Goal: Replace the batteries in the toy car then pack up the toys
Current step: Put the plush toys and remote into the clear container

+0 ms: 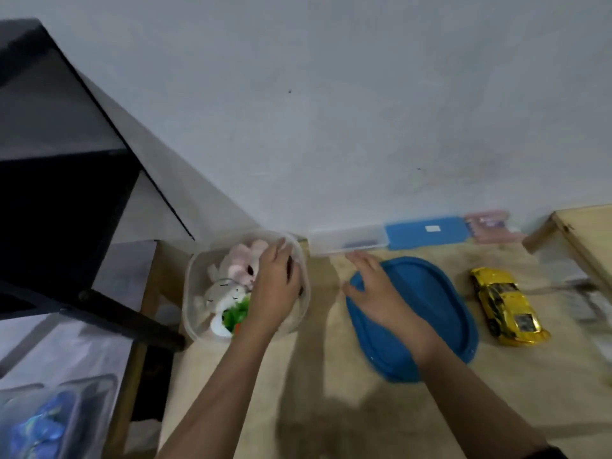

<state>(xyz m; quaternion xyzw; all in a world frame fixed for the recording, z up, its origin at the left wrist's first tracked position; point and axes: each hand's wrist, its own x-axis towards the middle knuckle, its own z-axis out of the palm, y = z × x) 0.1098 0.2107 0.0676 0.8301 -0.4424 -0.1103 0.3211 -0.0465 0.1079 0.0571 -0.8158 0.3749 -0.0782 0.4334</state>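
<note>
A clear plastic tub (195,279) stands at the table's left edge and holds soft toys: a pink plush rabbit (241,260), a white plush (222,294) and a green piece (236,313). My left hand (275,286) reaches into the tub over its right side, and something dark shows under its fingers; I cannot tell whether it grips it. My right hand (374,293) lies flat, fingers spread, on the left part of a blue oval lid (430,303). The yellow toy car (506,306) sits on the table right of the lid, untouched.
By the wall lie a small clear box (347,238), a blue flat case (427,231) and a pink packet (486,223). A wooden frame (569,233) and blurred papers (583,299) sit at right. A black chair (66,180) stands left, with a clear bin (43,422) on the floor.
</note>
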